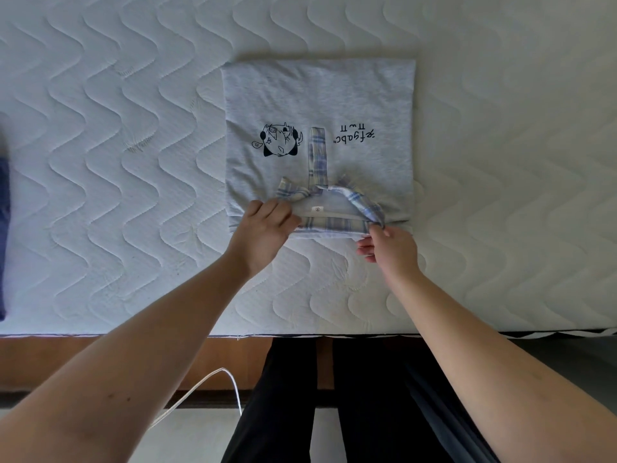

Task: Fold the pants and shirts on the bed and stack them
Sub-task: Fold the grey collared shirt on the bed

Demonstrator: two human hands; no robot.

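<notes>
Two bare hands are working at the near edge of one folded shirt [317, 105], lying on the quilted white mattress [117, 162] approx centre-frame, slightly right of middle. Far left: a dark blue fabric item [3, 235] is showing at the frame edge, mostly cut off, can't ID it. Moving right: the left hand [263, 235] is resting palm-down on the shirt's near-left corner, fingers [283, 212] curled together and closing on the plaid collar [334, 208] at its left end; the exact grip is hidden under the hand. Shirt is light grey, folded into a rough rectangle, w/ a cartoon print [278, 140] left of a plaid placket strip [316, 155] and dark lettering [354, 137] right of it, both reading upside-down from this view. Collar is lying along the near edge, facing the person. Right hand [390, 250] is sitting just off the near-right part of the shirt, thumb and forefinger pinching the right collar tip, remaining fingers loosely curled below. Below the mattress edge: a wooden bed frame [100, 359], a white cable [207, 385] looping down, and the person's dark trousers [367, 396] are showing.
</notes>
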